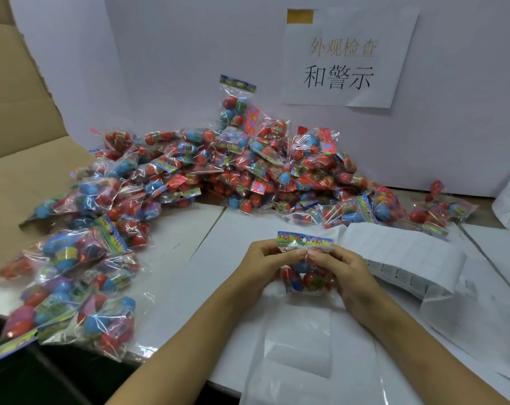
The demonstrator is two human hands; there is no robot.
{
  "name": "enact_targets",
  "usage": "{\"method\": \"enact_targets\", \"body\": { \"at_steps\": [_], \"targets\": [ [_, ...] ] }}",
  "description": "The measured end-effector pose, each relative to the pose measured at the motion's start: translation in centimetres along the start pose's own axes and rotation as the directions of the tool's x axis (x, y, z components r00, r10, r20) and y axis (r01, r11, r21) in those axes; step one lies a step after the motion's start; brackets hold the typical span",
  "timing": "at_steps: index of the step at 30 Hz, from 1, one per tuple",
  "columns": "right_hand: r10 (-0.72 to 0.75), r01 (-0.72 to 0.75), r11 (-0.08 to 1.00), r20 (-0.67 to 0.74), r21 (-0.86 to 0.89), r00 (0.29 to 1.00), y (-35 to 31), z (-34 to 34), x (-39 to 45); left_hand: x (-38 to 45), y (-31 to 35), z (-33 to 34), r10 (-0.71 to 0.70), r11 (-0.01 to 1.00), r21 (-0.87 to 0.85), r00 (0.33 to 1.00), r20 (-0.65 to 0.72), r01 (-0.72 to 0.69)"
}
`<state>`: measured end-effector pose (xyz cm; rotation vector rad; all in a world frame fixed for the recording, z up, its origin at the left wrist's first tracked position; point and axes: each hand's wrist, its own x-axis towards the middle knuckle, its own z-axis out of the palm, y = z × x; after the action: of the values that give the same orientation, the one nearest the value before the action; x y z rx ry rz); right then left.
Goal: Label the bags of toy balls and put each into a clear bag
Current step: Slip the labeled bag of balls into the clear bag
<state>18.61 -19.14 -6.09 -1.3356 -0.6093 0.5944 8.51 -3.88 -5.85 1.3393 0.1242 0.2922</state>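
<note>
Bag of toy balls (305, 276), colourful header, crinkled.

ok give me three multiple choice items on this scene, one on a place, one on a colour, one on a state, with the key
1. Where does the curled strip of white label backing paper lie?
A. beside the right hand
B. on the brown cardboard
C. on the wall

2. What colour are most balls in the big heap of clear bags of toy balls?
A. green
B. red
C. black

3. How is the small clear bag of toy balls with the colourful header card held?
A. lying untouched
B. in one hand only
C. pinched by both hands

Key: 1 A, it curls just beyond the right hand; 2 B, red dominates, with some blue; 3 C, the left hand and right hand pinch it under its header.
</note>
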Motion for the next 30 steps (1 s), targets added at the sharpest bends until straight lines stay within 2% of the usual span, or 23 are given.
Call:
{"method": "enact_targets", "body": {
  "at_steps": [7, 11, 18, 30],
  "targets": [
    [0.014, -0.014, 0.999, 0.004, 0.052, 1.000, 0.17, 0.02, -0.19, -0.03, 0.04, 0.06, 0.007, 0.999, -0.037, 1.000, 0.022, -0.006],
    [0.031, -0.031, 0.999, -0.012, 0.032, 0.999, 0.36, -0.03, -0.05, -0.07, 0.20, 0.09, -0.012, 1.000, -0.024, 1.000, -0.001, 0.012],
    [0.055, -0.053, 0.993, -0.011, 0.106, 0.998, 0.53, -0.19, -0.02, 0.08, 0.12, 0.40, -0.065, 0.997, -0.042, 0.995, -0.071, 0.062],
    [0.101, -0.098, 0.994, -0.092, 0.041, 0.991, 0.51, -0.18, 0.03, 0.29, 0.49, 0.45, -0.128, 0.992, 0.001, 0.982, -0.139, 0.130]
  ]
}}
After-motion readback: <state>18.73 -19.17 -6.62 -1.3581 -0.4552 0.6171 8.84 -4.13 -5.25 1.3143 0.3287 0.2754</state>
